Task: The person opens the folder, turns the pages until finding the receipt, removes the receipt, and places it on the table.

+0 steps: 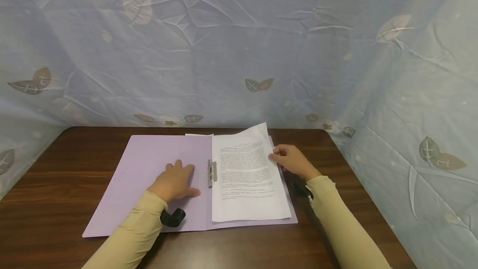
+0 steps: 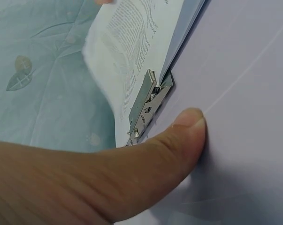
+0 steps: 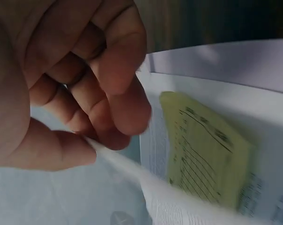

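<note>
A lilac folder [image 1: 149, 169] lies spread on the table, a metal clip [image 1: 212, 173] along its spine. Under the clip is a stack of printed sheets [image 1: 246, 177] on the folder's right side. My left hand [image 1: 173, 182] rests on the left cover with its fingers spread, the thumb [image 2: 179, 136] near the clip. My right hand [image 1: 293, 161] pinches the right edge of the top sheet, whose upper corner is raised. Beneath that lifted sheet, the right wrist view shows a yellow note [image 3: 207, 150] with printed lines on the page below.
The dark wooden table [image 1: 56, 177] extends on both sides of the folder. A patterned cloth [image 1: 224, 53] hangs behind the table and along its sides. A white paper edge [image 1: 198, 134] shows behind the folder's far edge.
</note>
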